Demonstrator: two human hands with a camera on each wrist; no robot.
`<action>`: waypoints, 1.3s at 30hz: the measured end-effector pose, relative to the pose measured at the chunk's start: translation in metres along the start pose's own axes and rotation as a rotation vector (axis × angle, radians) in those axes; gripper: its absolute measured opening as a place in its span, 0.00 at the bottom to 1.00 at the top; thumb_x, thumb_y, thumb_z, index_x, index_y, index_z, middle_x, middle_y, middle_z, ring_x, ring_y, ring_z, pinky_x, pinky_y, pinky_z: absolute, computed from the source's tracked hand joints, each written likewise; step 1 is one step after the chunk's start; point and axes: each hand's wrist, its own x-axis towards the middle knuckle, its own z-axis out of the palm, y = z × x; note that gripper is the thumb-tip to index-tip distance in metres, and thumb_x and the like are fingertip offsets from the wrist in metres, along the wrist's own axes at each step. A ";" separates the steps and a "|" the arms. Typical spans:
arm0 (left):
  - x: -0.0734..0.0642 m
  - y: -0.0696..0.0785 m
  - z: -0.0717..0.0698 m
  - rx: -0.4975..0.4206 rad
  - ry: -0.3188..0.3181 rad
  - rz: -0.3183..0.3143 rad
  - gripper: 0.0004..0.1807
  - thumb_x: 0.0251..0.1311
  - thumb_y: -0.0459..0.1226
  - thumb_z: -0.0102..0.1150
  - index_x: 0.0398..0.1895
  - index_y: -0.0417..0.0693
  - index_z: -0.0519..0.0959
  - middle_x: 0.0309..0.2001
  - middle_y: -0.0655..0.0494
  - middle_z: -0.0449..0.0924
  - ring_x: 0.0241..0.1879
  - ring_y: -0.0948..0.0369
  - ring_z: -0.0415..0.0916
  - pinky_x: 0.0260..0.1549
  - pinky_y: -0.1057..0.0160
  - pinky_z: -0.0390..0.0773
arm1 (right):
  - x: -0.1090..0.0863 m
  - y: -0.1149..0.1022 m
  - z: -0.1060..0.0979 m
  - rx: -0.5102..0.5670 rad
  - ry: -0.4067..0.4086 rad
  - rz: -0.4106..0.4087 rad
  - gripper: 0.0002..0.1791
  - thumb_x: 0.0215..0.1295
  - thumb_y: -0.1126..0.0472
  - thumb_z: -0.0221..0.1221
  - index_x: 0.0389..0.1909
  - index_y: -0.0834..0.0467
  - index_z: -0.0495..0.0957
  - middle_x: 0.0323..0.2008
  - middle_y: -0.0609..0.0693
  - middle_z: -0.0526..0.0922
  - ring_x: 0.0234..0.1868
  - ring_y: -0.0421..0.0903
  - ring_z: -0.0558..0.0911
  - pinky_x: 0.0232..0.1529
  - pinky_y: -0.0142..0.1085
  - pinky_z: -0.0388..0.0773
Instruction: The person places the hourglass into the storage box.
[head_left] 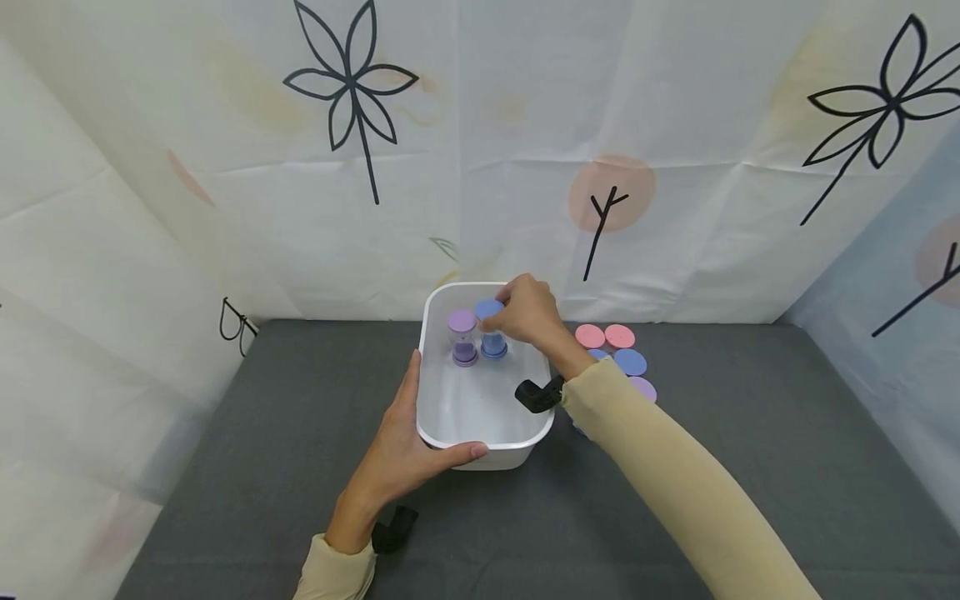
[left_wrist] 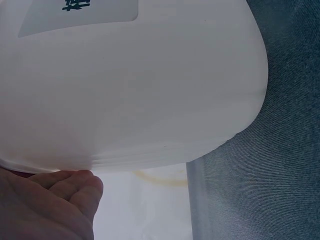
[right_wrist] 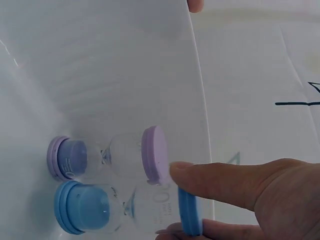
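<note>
My right hand (head_left: 531, 312) reaches into a white plastic bin (head_left: 480, 417) and pinches the blue cap of a sand timer (head_left: 493, 344) between thumb and fingers. That blue timer (right_wrist: 95, 207) stands upright with blue sand in its lower bulb. Close beside it, on its left in the head view, stands a purple sand timer (head_left: 462, 321), its sand also in the lower bulb. My left hand (head_left: 401, 454) rests against the bin's near left corner, fingers straight along the outer side and thumb across the front rim. In the left wrist view the fingertips (left_wrist: 92, 187) touch the outer wall.
Right of the bin, partly behind my right forearm, several more sand timers stand on the grey cloth (head_left: 720, 467), with pink caps (head_left: 619, 336), blue caps (head_left: 630, 362) and a purple cap (head_left: 643, 388). A patterned white curtain (head_left: 495, 208) hangs behind the table.
</note>
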 end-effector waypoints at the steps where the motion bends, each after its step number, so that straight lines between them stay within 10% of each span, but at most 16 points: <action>1: 0.000 0.000 0.000 0.000 0.000 0.000 0.74 0.42 0.51 0.84 0.83 0.59 0.36 0.79 0.58 0.49 0.64 0.57 0.67 0.55 0.39 0.74 | 0.000 0.000 0.000 -0.017 -0.006 -0.005 0.21 0.50 0.57 0.77 0.45 0.63 0.87 0.38 0.54 0.87 0.40 0.51 0.80 0.36 0.39 0.78; 39: -0.001 0.000 0.000 -0.004 0.006 -0.007 0.75 0.42 0.51 0.84 0.83 0.56 0.36 0.80 0.55 0.47 0.66 0.58 0.65 0.59 0.40 0.71 | 0.014 -0.002 0.017 -0.264 -0.028 -0.020 0.19 0.50 0.61 0.77 0.38 0.65 0.82 0.37 0.58 0.83 0.42 0.56 0.81 0.44 0.46 0.78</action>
